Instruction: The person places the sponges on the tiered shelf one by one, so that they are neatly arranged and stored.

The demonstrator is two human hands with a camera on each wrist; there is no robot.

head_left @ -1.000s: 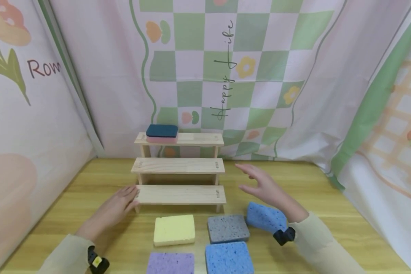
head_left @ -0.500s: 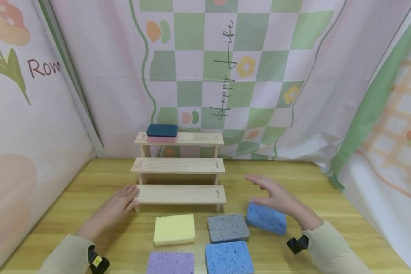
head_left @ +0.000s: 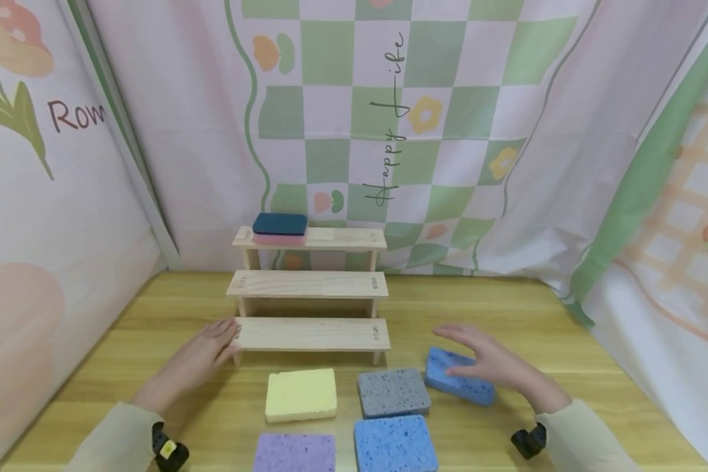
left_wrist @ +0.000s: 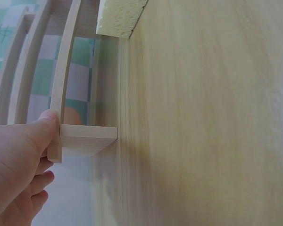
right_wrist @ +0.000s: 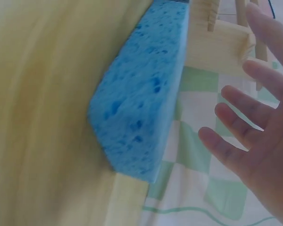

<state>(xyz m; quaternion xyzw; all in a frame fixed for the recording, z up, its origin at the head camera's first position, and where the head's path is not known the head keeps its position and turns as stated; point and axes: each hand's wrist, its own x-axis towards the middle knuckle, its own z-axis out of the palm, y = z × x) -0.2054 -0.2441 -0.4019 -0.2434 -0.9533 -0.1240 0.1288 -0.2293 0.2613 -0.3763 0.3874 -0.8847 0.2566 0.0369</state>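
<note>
My left hand (head_left: 191,360) grips the left end of the lowest step of a three-tier wooden stand (head_left: 313,334). In the left wrist view its thumb (left_wrist: 47,123) lies on the step's edge, the other fingers curled behind. Over a blue sponge (head_left: 454,387) at the right hovers my right hand (head_left: 490,357), fingers spread and holding nothing. The right wrist view shows a gap between those fingers and the blue sponge (right_wrist: 137,99). A pink sponge with a dark blue top (head_left: 280,226) sits at the left of the top step.
In front of the stand lie a yellow sponge (head_left: 301,395), a grey sponge (head_left: 393,392), a purple sponge (head_left: 295,453) and a second blue sponge (head_left: 395,446). Printed curtains (head_left: 478,164) enclose the wooden table (head_left: 507,295) behind and at both sides.
My right hand has moved right and toward me, from beside the stand to over the right-hand blue sponge. The left hand has kept its place on the lowest step.
</note>
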